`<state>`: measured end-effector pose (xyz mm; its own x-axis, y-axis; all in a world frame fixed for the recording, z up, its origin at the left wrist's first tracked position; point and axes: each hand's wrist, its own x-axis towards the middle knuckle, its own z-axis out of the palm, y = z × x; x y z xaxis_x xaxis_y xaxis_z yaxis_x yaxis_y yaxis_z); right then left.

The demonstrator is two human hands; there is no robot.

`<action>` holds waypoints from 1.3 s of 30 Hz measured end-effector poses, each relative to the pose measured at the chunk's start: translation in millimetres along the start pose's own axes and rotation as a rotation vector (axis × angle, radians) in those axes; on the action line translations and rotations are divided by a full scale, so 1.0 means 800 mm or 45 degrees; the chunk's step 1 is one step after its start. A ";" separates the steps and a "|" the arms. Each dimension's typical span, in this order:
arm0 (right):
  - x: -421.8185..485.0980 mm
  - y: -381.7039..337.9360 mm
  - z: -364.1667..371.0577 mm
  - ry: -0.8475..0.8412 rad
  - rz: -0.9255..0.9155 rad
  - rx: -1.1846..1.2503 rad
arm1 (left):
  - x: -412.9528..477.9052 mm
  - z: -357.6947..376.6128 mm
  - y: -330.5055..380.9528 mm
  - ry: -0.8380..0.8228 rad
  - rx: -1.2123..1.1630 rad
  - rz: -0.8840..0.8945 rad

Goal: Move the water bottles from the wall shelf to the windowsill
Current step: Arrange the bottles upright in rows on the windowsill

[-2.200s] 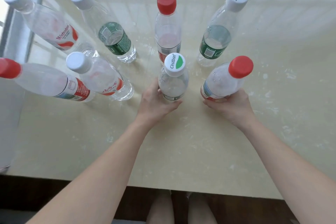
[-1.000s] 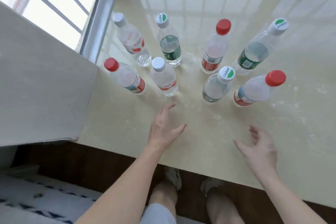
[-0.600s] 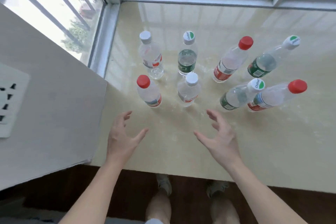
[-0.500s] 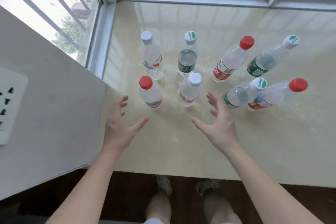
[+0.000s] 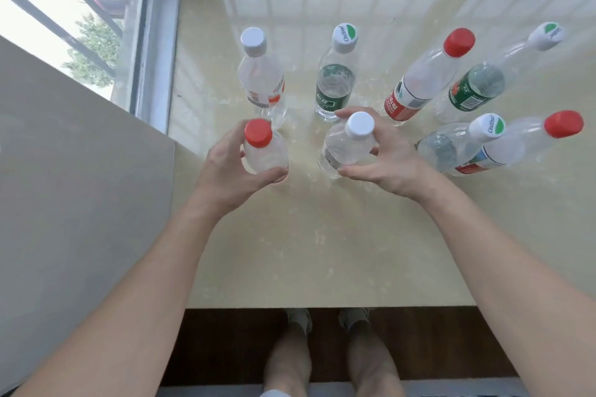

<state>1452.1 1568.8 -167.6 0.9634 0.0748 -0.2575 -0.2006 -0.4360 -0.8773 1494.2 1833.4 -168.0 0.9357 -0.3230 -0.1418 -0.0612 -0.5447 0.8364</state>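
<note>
Several water bottles stand upright on the cream windowsill (image 5: 322, 251). My left hand (image 5: 225, 171) is wrapped around the near-left red-capped bottle (image 5: 263, 151). My right hand (image 5: 383, 155) grips the white-capped bottle (image 5: 350, 145) beside it. Behind them stand another white-capped bottle (image 5: 261, 74) and a green-label bottle (image 5: 337, 80). To the right are a red-capped bottle (image 5: 425, 80), a green-label bottle (image 5: 490, 77), a white-and-green-capped bottle (image 5: 458, 142) and a red-capped bottle (image 5: 522, 145).
A grey wall (image 5: 80, 187) juts in at the left, close to my left forearm. Window frames (image 5: 154, 42) close the sill on the left and at the back. The sill's front edge drops to a dark floor where my feet (image 5: 325, 322) stand.
Both hands let go of the two right-hand bottles, drew back open, then moved left and forward. They now close around the two near-left bottles. The camera dropped closer to the sill.
</note>
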 end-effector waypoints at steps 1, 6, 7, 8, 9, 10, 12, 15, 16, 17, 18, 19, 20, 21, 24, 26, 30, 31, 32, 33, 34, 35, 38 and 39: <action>0.000 -0.001 0.001 0.014 0.014 -0.006 | 0.001 0.001 -0.001 -0.006 0.008 -0.001; 0.000 -0.006 0.017 0.262 -0.014 -0.145 | 0.002 0.007 -0.002 0.010 -0.008 0.002; 0.000 -0.006 0.023 0.317 -0.014 -0.169 | 0.001 0.008 -0.002 0.014 -0.011 -0.001; 0.000 -0.006 0.028 0.361 -0.007 -0.180 | 0.001 0.009 -0.003 0.020 -0.016 -0.005; 0.000 -0.005 0.033 0.389 0.000 -0.184 | 0.000 0.009 -0.004 0.027 -0.023 -0.011; -0.001 -0.006 0.036 0.405 0.008 -0.187 | -0.001 0.009 -0.005 0.033 -0.030 -0.015; -0.003 -0.006 0.040 0.424 0.035 -0.191 | -0.002 0.008 -0.006 0.039 -0.035 -0.020; -0.005 -0.006 0.041 0.440 0.063 -0.199 | -0.002 0.008 -0.006 0.043 -0.029 -0.029; -0.006 -0.006 0.042 0.437 0.069 -0.208 | -0.002 0.009 -0.006 0.041 -0.027 -0.029; -0.007 -0.006 0.043 0.434 0.075 -0.220 | -0.002 0.009 -0.005 0.039 -0.025 -0.028; -0.008 -0.006 0.044 0.430 0.079 -0.229 | -0.003 0.009 -0.005 0.039 -0.025 -0.028; -0.009 -0.006 0.045 0.426 0.082 -0.232 | -0.003 0.009 -0.005 0.040 -0.027 -0.028; -0.011 -0.006 0.046 0.423 0.082 -0.233 | -0.003 0.009 -0.005 0.040 -0.029 -0.028; -0.012 -0.006 0.047 0.420 0.083 -0.235 | -0.003 0.009 -0.004 0.039 -0.031 -0.029; -0.013 -0.008 0.047 0.418 0.086 -0.238 | -0.003 0.007 -0.006 0.039 -0.021 -0.029; -0.013 -0.009 0.047 0.415 0.098 -0.233 | -0.003 0.006 -0.007 0.041 -0.009 -0.018; -0.015 -0.010 0.047 0.405 0.099 -0.223 | -0.004 0.008 -0.007 0.045 -0.001 -0.018; -0.015 -0.010 0.047 0.404 0.100 -0.223 | -0.004 0.009 -0.007 0.041 -0.001 -0.013; -0.015 -0.011 0.047 0.404 0.102 -0.220 | -0.005 0.009 -0.007 0.037 0.000 -0.012; -0.016 -0.011 0.048 0.402 0.104 -0.213 | -0.005 0.009 -0.006 0.035 -0.001 -0.018; -0.017 -0.011 0.048 0.396 0.102 -0.204 | -0.005 0.009 -0.005 0.037 -0.003 -0.029; -0.018 -0.011 0.048 0.382 0.103 -0.196 | -0.005 0.008 -0.004 0.043 -0.004 -0.044; -0.023 -0.012 0.044 0.322 0.138 -0.170 | -0.005 0.005 -0.002 0.040 -0.001 -0.055; -0.025 -0.014 0.040 0.303 0.153 -0.153 | -0.006 0.003 -0.001 0.029 0.002 -0.052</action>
<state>1429.4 1601.2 -165.7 0.9514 -0.1903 -0.2420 -0.3071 -0.5333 -0.7882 1488.9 1833.4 -169.5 0.9452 -0.2826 -0.1636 -0.0232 -0.5579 0.8296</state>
